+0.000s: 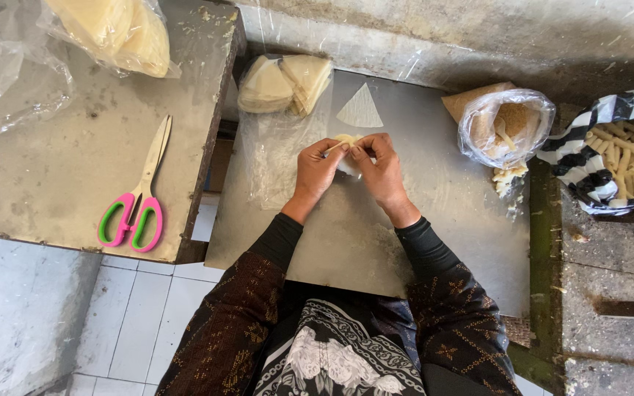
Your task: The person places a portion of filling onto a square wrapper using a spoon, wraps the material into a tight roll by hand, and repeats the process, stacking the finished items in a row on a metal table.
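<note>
Head view: a thin pale pastry wrapper (346, 141) is being rolled or folded between both hands, mid-board.

Head view: the left hand (318, 170) and right hand (380, 170) are set side by side, fingertips pinched closed on the wrapper, wrists bent inward, forearms angled in from the near edge. The wrapper is held just above the metal board (434, 205), near its far middle. Judged step: shaping one piece; a tight, even roll is called for next. A triangular sheet (360, 108) lies just beyond. Stacked wrappers (284, 82) sit far left, scissors (137, 198) on the left table, finished rolls (629, 150) at right.
</note>
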